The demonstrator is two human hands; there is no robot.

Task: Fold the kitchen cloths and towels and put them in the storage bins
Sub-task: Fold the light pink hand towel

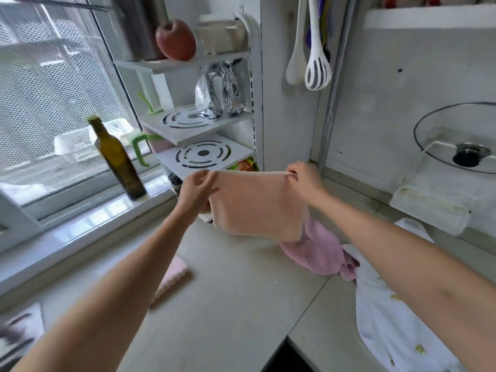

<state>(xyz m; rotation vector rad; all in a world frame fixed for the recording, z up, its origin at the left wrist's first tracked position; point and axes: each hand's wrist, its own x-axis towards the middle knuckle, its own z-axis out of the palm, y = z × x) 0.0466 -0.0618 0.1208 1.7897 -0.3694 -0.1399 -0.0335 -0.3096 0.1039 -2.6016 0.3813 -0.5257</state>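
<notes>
peach cloth (255, 205) hangs between left hand (194, 187) and right hand (304, 181), both pinching its top corners.

Centre counter (236, 285): lay bare, open to a reach
Left: hemmed by olive oil bottle (118, 159) on sill
Back: blocked by white shelf rack (204, 146)
Right: crowded by pink towel (319, 251) and white cloth (397, 326)

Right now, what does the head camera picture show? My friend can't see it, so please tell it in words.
Two hands, left hand and right hand, pinch the top corners of a peach cloth and hold it up over a kitchen counter. A pink towel and a white cloth lie behind it.
</notes>
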